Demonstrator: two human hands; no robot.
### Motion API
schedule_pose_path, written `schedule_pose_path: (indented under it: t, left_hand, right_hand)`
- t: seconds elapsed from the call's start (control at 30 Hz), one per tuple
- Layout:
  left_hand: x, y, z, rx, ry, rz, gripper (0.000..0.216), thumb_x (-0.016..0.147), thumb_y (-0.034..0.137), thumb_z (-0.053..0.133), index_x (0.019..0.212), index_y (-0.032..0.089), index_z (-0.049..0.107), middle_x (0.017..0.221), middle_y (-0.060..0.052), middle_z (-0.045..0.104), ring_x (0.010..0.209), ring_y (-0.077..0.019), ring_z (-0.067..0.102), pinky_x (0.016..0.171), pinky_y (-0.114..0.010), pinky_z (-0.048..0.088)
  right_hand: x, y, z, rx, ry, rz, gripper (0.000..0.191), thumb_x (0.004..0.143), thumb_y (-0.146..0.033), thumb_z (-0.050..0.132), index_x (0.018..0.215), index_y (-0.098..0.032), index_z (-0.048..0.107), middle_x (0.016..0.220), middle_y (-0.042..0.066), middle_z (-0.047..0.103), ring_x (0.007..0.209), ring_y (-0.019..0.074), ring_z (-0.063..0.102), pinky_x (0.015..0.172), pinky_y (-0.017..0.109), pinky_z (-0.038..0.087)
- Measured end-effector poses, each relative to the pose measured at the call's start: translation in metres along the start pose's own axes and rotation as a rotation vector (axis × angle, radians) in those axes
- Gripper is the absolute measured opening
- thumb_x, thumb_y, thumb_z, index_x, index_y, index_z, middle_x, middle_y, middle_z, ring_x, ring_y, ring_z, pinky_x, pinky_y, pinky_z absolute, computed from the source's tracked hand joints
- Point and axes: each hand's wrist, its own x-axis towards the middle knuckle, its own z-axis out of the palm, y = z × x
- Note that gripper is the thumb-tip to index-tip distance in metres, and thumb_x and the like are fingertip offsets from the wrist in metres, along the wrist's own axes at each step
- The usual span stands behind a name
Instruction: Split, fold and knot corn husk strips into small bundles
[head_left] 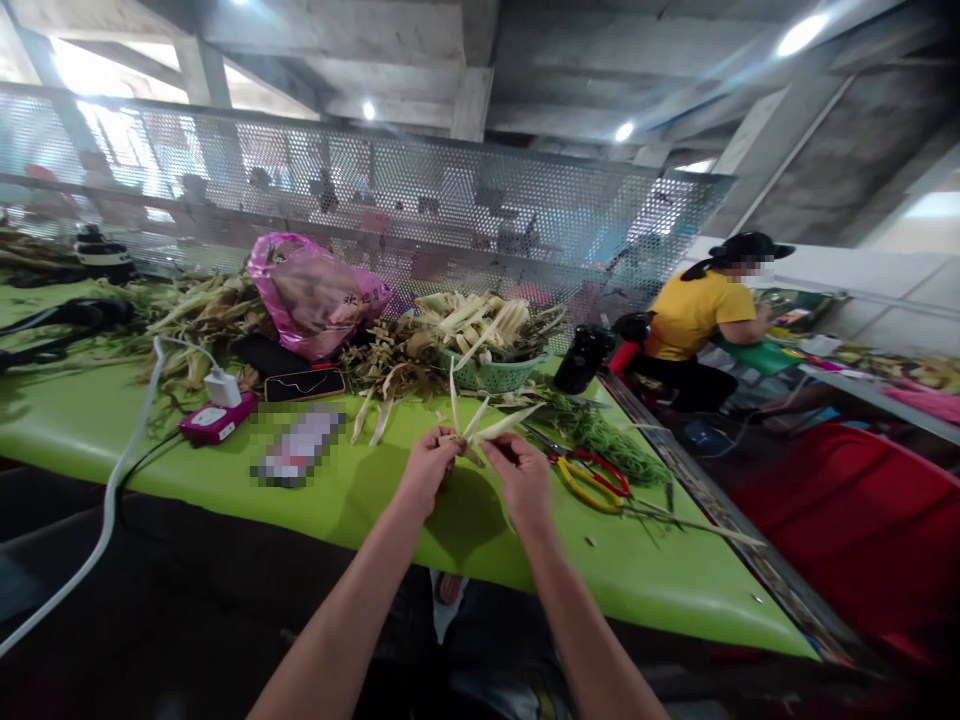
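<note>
Forearms (341,620), two; left hand (431,470), fingers pinching base of pale husk strips (477,418); right hand (525,475), fingers pinching rightmost; strips fanned above green table (637,570), long axes pointing away and rightward.

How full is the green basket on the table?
Heaped full: pale husks pile up above the rim of the green basket. How deep they go inside can't be seen.

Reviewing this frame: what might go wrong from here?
The pale strips, pinched by the left hand and right hand, look thin and might split. The scissors lie close beside the right hand, which might knock them. The white cable, hanging over the table's edge, might snag.
</note>
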Motion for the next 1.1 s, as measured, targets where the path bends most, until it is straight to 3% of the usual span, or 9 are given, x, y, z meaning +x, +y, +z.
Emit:
schedule_pose_path:
  t: [0.13, 0.23, 0.37, 0.53, 0.7, 0.9, 1.1]
  left_hand:
    - [0.001, -0.003, 0.001, 0.159, -0.016, 0.113, 0.015, 0.061, 0.023, 0.068, 0.071, 0.016, 0.059, 0.055, 0.005, 0.05, 0.051, -0.0076, 0.041, 0.052, -0.02, 0.029]
    - [0.0, -0.003, 0.002, 0.286, -0.097, 0.181, 0.014, 0.063, 0.021, 0.063, 0.076, 0.017, 0.06, 0.059, 0.004, 0.054, 0.058, -0.0105, 0.047, 0.058, -0.021, 0.034]
    - [-0.005, -0.002, 0.004, 0.434, -0.196, 0.267, 0.011, 0.069, 0.022, 0.058, 0.079, 0.018, 0.058, 0.063, 0.005, 0.051, 0.061, -0.0111, 0.046, 0.06, -0.022, 0.035]
    - [-0.009, 0.0, 0.005, 0.542, -0.21, 0.327, 0.011, 0.072, 0.029, 0.059, 0.076, 0.019, 0.057, 0.063, 0.004, 0.05, 0.061, -0.0111, 0.044, 0.059, -0.022, 0.033]
    - [-0.011, 0.003, 0.006, 0.547, -0.194, 0.374, 0.007, 0.073, 0.026, 0.059, 0.073, 0.02, 0.061, 0.066, 0.003, 0.054, 0.064, -0.0118, 0.045, 0.06, -0.022, 0.031]
    - [-0.008, 0.001, 0.006, 0.461, -0.186, 0.236, 0.012, 0.073, 0.03, 0.059, 0.068, 0.019, 0.059, 0.057, 0.004, 0.05, 0.056, -0.0114, 0.042, 0.055, -0.022, 0.03]
    - [-0.003, -0.006, 0.004, 0.413, -0.201, 0.091, 0.009, 0.068, 0.027, 0.06, 0.068, 0.018, 0.061, 0.057, 0.003, 0.052, 0.055, -0.0114, 0.045, 0.054, -0.023, 0.032]
  right_hand:
    - [-0.003, -0.006, 0.001, -0.246, 0.001, -0.258, 0.009, 0.078, -0.028, 0.067, 0.081, -0.02, 0.069, 0.081, 0.004, 0.067, 0.078, 0.0202, 0.06, 0.071, 0.034, 0.048]
    - [-0.003, -0.008, 0.001, -0.319, -0.025, -0.279, 0.009, 0.081, -0.028, 0.063, 0.08, -0.021, 0.069, 0.08, 0.005, 0.067, 0.078, 0.0207, 0.06, 0.069, 0.034, 0.048]
    - [-0.001, -0.006, 0.0, -0.209, -0.01, -0.153, 0.011, 0.079, -0.03, 0.064, 0.082, -0.02, 0.066, 0.078, 0.003, 0.066, 0.072, 0.0185, 0.059, 0.067, 0.032, 0.048]
    - [0.003, 0.001, -0.002, 0.036, 0.022, 0.062, 0.024, 0.067, -0.032, 0.075, 0.077, -0.019, 0.057, 0.067, -0.002, 0.057, 0.061, 0.0134, 0.053, 0.058, 0.027, 0.044]
    - [0.006, 0.006, -0.004, 0.229, 0.006, 0.183, 0.037, 0.061, -0.038, 0.08, 0.086, -0.019, 0.06, 0.069, -0.002, 0.059, 0.064, 0.0141, 0.055, 0.061, 0.028, 0.047]
    - [0.006, 0.002, -0.002, 0.265, 0.024, 0.205, 0.026, 0.07, -0.038, 0.072, 0.087, -0.019, 0.066, 0.076, 0.001, 0.064, 0.064, 0.0135, 0.054, 0.059, 0.026, 0.044]
    - [0.005, -0.006, -0.005, 0.383, 0.024, 0.155, 0.017, 0.072, -0.032, 0.071, 0.082, -0.02, 0.063, 0.079, 0.001, 0.064, 0.051, 0.0076, 0.042, 0.049, 0.023, 0.036]
